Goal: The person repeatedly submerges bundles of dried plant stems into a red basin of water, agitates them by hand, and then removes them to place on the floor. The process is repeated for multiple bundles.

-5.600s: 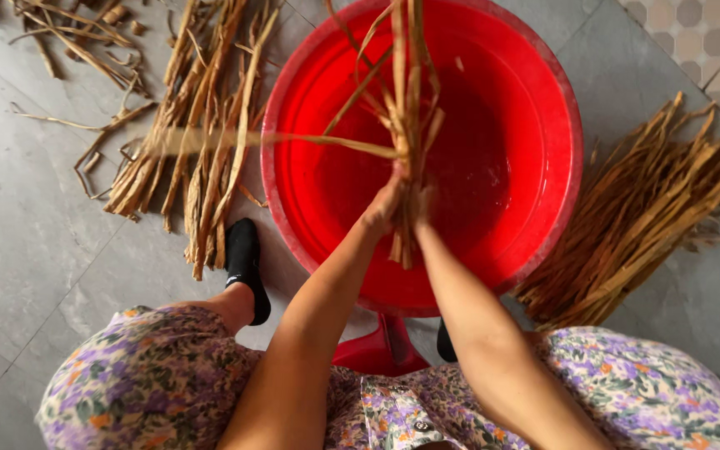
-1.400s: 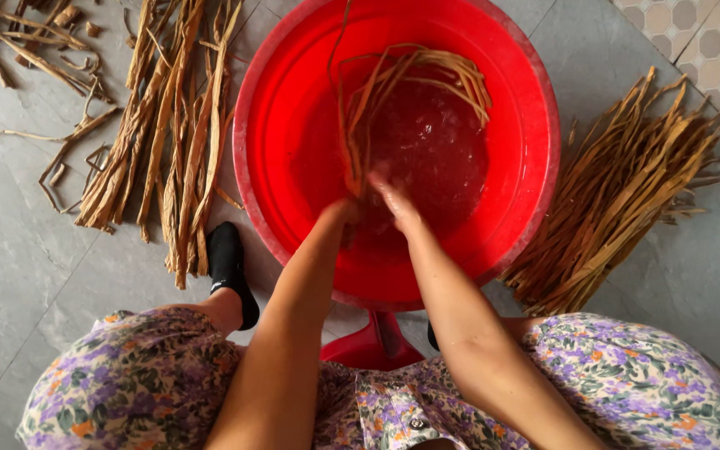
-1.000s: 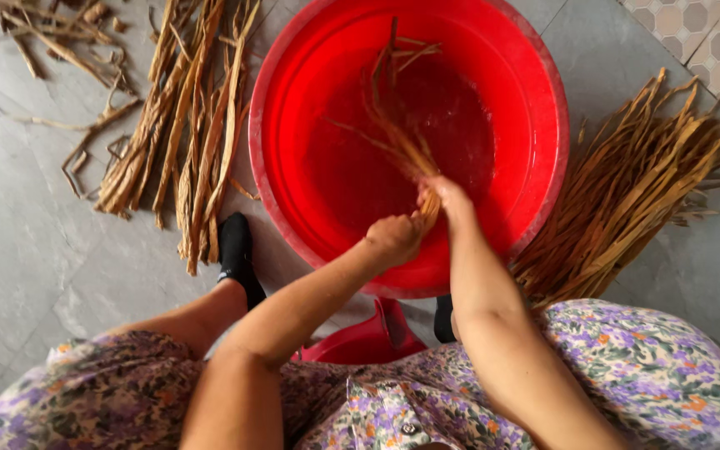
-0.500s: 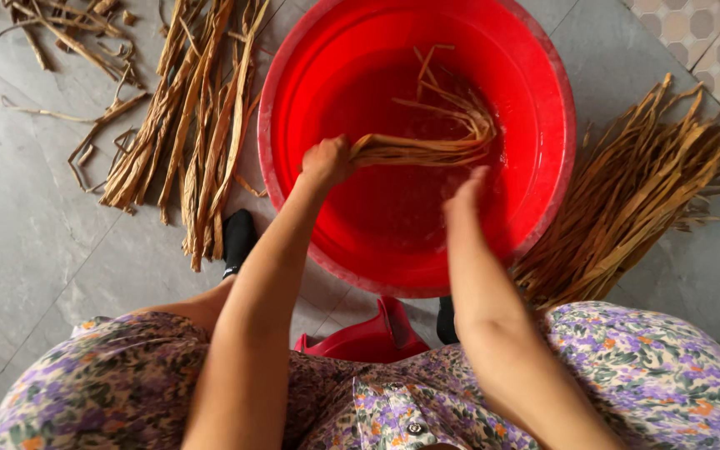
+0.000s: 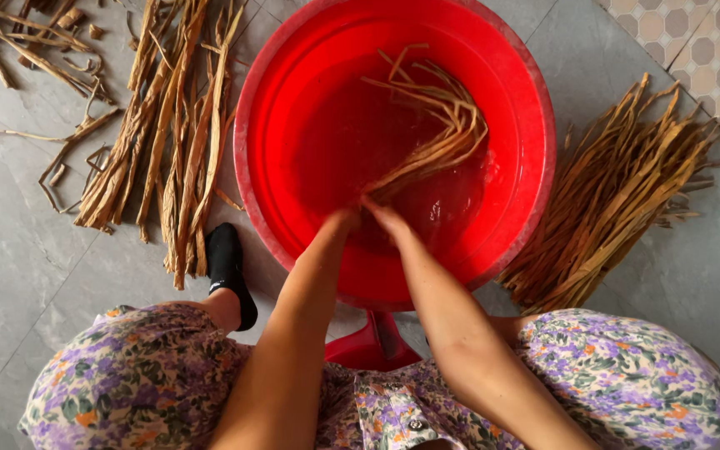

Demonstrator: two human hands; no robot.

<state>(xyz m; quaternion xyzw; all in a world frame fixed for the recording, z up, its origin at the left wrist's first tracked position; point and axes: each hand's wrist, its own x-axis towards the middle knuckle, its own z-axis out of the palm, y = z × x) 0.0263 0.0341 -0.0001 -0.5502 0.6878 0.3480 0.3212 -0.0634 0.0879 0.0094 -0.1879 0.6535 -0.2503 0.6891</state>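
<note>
Head view: seated person, red basin (image 5: 535,179) on floor.
Left hand (image 5: 339,223): closed around strip bundle (image 5: 435,150).
Right hand (image 5: 387,218): closed around the same end.
Bundle: lying in basin water.
Floor: dry strips (image 5: 618,208) right of basin.

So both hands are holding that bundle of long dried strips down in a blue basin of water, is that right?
Not quite: the basin is red, not blue, as the head view shows. The rest holds: the left hand and right hand meet at the near end of the bundle of dried strips, which lies in the water inside it.
</note>
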